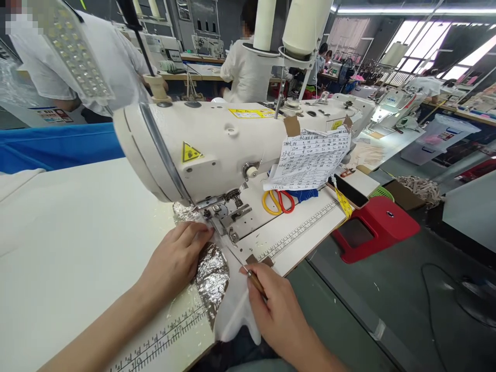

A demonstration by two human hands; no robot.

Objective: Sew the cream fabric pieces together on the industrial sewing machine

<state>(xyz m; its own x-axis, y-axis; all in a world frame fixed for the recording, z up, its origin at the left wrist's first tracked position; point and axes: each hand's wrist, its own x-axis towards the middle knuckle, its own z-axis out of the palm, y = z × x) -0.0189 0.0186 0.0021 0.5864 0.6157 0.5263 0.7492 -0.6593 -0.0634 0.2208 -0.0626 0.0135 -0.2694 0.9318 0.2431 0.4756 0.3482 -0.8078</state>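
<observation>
A white sewing machine (217, 144) stands over the table, its needle and presser foot area (219, 211) low at the front. White fabric (234, 305) runs from the foot down over the table's front edge. My left hand (180, 250) is closed at the fingertips on this fabric, just left of the foot. In my right hand (273, 302) is an awl (254, 283) with a wooden handle, held closed in the fingers. Its thin metal shaft points up the fabric toward the foot. Silvery foil tape (213, 276) covers the tabletop between my hands.
Red-and-yellow-handled scissors (278, 202) lie right of the foot, near a handwritten paper (312, 160) hung on the machine. A phone (349, 190) and yellow tape measure (342, 202) lie farther right. A red stool (375, 230) stands beside the table. Other people work behind.
</observation>
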